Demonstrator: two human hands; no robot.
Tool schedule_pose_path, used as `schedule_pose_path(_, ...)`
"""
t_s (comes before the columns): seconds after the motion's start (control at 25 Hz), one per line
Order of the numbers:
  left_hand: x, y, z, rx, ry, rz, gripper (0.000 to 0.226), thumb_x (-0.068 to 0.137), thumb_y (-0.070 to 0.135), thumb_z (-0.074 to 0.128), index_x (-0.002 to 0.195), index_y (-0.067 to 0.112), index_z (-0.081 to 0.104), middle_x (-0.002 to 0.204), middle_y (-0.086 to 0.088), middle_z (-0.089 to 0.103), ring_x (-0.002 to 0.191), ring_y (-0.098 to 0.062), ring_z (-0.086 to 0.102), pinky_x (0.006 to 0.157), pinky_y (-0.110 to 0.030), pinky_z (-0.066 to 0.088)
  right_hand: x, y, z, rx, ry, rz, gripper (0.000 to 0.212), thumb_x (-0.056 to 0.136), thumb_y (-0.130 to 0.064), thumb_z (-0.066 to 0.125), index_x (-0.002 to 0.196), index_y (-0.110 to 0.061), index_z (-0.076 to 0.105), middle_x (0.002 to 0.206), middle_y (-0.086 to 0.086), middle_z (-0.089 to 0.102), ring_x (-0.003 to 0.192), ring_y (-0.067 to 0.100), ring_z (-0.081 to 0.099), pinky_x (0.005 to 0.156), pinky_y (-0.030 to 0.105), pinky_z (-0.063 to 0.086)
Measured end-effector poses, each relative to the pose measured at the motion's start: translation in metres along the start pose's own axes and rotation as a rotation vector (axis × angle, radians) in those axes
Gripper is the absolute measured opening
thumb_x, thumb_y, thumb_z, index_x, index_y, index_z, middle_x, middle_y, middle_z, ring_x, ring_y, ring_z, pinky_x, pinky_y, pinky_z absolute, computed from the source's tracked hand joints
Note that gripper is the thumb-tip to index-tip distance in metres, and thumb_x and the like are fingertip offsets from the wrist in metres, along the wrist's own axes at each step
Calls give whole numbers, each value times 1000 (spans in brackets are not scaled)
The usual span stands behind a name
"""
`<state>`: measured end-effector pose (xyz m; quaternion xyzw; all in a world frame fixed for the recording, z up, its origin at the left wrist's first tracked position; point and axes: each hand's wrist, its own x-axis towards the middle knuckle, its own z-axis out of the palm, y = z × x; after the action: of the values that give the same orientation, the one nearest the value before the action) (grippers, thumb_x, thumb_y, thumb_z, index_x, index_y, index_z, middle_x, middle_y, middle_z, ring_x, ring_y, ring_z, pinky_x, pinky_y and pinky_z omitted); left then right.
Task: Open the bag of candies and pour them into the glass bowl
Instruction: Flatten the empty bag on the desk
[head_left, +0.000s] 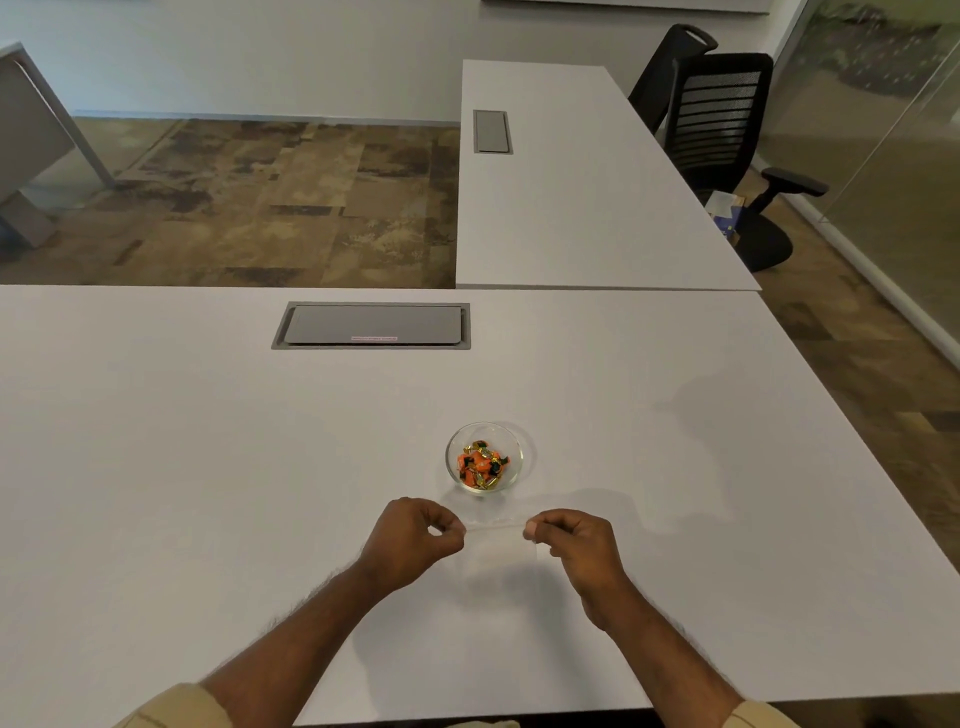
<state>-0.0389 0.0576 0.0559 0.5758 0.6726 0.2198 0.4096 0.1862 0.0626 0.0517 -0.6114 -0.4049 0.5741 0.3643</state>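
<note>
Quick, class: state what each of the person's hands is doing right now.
Left hand: closed, pinching the left top corner of the empty clear bag.
Right hand: closed, pinching the bag's right top corner.

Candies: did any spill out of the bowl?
No. The candies all sit inside the bowl; none lie on the table. Both hands hold the clear bag, which looks empty.
</note>
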Motion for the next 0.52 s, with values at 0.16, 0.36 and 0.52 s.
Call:
schedule_pose_path(0.16,1,-15,8,-140,0,-142,22,82,20,73,62,10,74,55,12,64,50,-1,52,51,-10,42,5,10,2,9,11,98,9,78,-1,68,76,-2,77,74,14,75,54,12,59,51,21,44)
schedule_pose_path(0.36,3,-34,22,-132,-96,-284,21,82,20,71,70,5,78,62,2,70,57,-8,61,57,-19,50,17,35,4,-79,-2,290,7,77,-4,70,77,0,76,72,15,73,41,13,47,39,17,33)
schedule_pose_path(0.52,6,-44,36,-25,-106,-360,20,85,21,69,65,17,73,64,8,67,59,-5,60,53,-15,45,21,56,10,-159,17,324,9,78,2,69,77,9,75,63,10,69,36,5,50,36,16,36)
